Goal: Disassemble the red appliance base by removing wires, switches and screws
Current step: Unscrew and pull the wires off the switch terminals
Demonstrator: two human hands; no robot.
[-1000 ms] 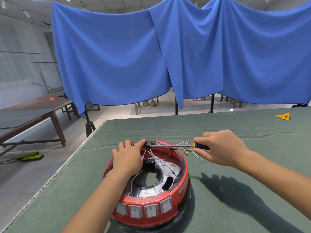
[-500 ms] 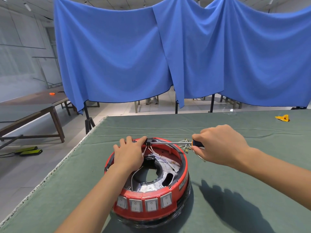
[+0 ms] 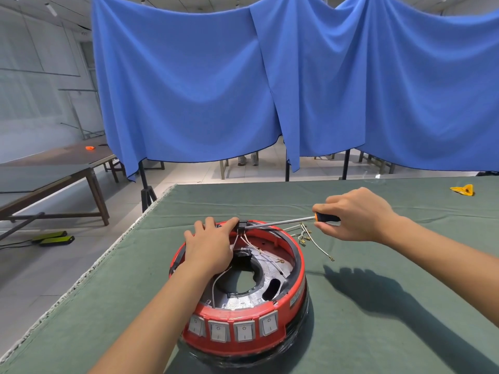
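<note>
Appliance base: the red appliance base [image 3: 244, 306] sits on the green-covered surface [image 3: 378, 333], open side up, with its metal inner plate exposed.
Switches: four grey rocker switches [image 3: 233, 329] stand in a row along the near wall of the base.
Left hand: the left hand [image 3: 209, 245] lies over the far-left rim, fingers extended; its forefinger touches a small black part [image 3: 242, 224] on the far rim.
Right hand: the right hand [image 3: 356, 217] grips the black-and-orange handle of a screwdriver [image 3: 286, 222], fingers curled round it.
Screwdriver: the shaft runs almost level, leftward; its tip meets the black part.
Internal wires: white wires [image 3: 253, 247] hang from the black part into the base.
Loose wires: detached wires with metal terminals [image 3: 310, 238] lie on the surface just right of the base, below the shaft.
Background: a blue curtain [image 3: 270, 90] hangs beyond the surface; a yellow object [image 3: 463, 190] lies at its far right.
</note>
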